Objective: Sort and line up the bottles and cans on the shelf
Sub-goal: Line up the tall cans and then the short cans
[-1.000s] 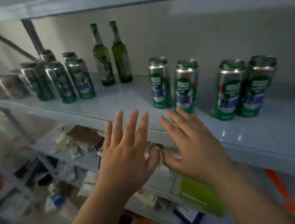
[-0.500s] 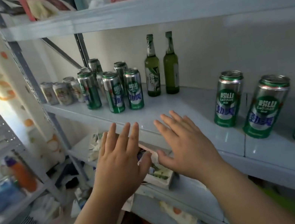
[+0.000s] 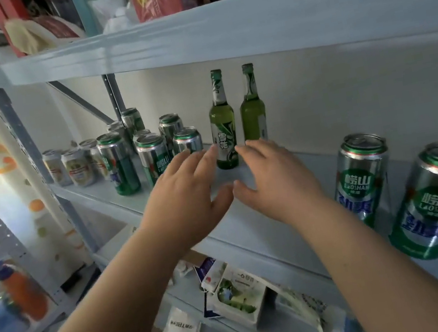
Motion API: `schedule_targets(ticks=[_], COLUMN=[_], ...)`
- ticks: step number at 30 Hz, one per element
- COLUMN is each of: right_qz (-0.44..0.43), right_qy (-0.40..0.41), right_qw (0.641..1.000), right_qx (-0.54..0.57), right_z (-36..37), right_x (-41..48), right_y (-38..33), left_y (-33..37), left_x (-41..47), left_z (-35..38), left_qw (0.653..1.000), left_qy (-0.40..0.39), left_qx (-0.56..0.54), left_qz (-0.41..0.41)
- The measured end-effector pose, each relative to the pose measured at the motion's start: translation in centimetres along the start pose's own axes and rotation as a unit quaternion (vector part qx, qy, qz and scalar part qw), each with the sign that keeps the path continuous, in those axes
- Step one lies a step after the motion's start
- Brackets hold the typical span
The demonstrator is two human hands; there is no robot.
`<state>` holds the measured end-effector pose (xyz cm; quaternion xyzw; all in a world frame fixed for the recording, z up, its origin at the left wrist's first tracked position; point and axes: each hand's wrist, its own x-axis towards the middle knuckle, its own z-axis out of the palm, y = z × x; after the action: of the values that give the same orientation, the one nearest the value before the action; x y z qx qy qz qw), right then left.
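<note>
Reaching in now: a second ago both hands hung in front of the shelf edge, and they have since come up and forward over it. The left hand is flat with fingers spread and holds nothing; its fingertips sit in front of the nearest can of the cluster of cans, just beside the left bottle. The right hand is likewise spread and empty, its fingertips at the foot of the right bottle — whether they touch the glass I cannot tell.

Both green bottles stand upright side by side at the back wall, close together but apart. The view has swung left with the reach, so the two cans on the right now sit well apart from the hands. My read is that the bottles are the next pick — one hand each — and nothing is gripped yet, so the lining-up of this pair has not begun.
</note>
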<state>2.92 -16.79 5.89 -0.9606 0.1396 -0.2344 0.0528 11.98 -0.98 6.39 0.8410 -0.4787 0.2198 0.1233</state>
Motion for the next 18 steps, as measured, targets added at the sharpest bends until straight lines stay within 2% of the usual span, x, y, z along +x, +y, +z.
schedule_targets(ticks=[4,7,10,14,18], right_qz=[0.062,0.109,0.167,0.248,0.314], right_qy=[-0.075,-0.081,-0.048,0.007,0.055], right_qw=[0.995,0.991,0.985,0.960,0.926], right_qx=[0.010,0.009,0.022,0.128,0.201], right_z=[-1.0,-2.3,-2.7,-1.3,0.7], right_x=[5.2,10.0,13.9,18.0,21.3], right_y=[0.6,1.2,2.1,3.7,6.2], left_y=[-2.5,-5.2,-7.2,-9.9,-11.4], left_x=[6.5,11.7,16.5,22.1,25.1], left_z=[-2.0,-2.8,-2.4,0.2,1.9], left_qw=[0.992,0.979,0.968,0.965,0.916], left_qy=[-0.089,-0.127,-0.148,-0.148,-0.193], left_qx=[-0.090,-0.152,-0.196,-0.210,-0.343], left_qz=[-0.028,-0.038,-0.057,-0.044,-0.081])
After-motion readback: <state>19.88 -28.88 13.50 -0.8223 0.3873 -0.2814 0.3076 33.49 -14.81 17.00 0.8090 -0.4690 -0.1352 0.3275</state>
